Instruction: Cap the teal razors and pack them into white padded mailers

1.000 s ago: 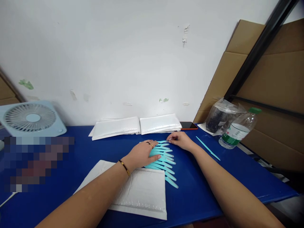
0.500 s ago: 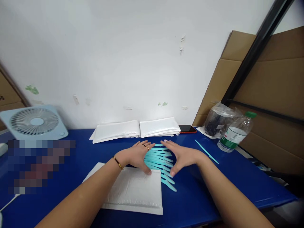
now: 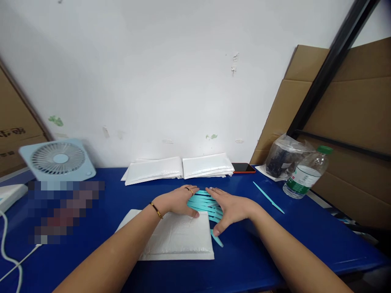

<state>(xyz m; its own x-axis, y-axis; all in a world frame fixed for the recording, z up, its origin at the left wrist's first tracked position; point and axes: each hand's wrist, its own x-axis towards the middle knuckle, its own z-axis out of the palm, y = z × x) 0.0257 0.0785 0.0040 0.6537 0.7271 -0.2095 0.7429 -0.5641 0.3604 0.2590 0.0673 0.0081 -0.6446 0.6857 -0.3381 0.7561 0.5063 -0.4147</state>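
Several flat teal sticks (image 3: 203,201) lie side by side on the blue table, between my two hands. My left hand (image 3: 179,202) is spread at their left ends, its thumb over the upper edge of a white padded envelope (image 3: 183,240). On the other side, my right hand (image 3: 230,207) curves around the right ends with thumb and fingers apart. One teal stick (image 3: 217,239) sticks out below my right thumb, beside the envelope. Another teal stick (image 3: 269,197) lies alone to the right.
Two stacks of white envelopes (image 3: 154,169) (image 3: 207,165) and a phone (image 3: 243,168) lie along the wall. A fan (image 3: 61,158) stands left; a bottle (image 3: 305,175) and a bagged dark item (image 3: 277,158) stand right. Cardboard (image 3: 301,63) leans behind them.
My hands have drawn slightly closer around the teal sticks, which sit more tightly together. My right thumb has moved down and left. The whole view has shifted a little.
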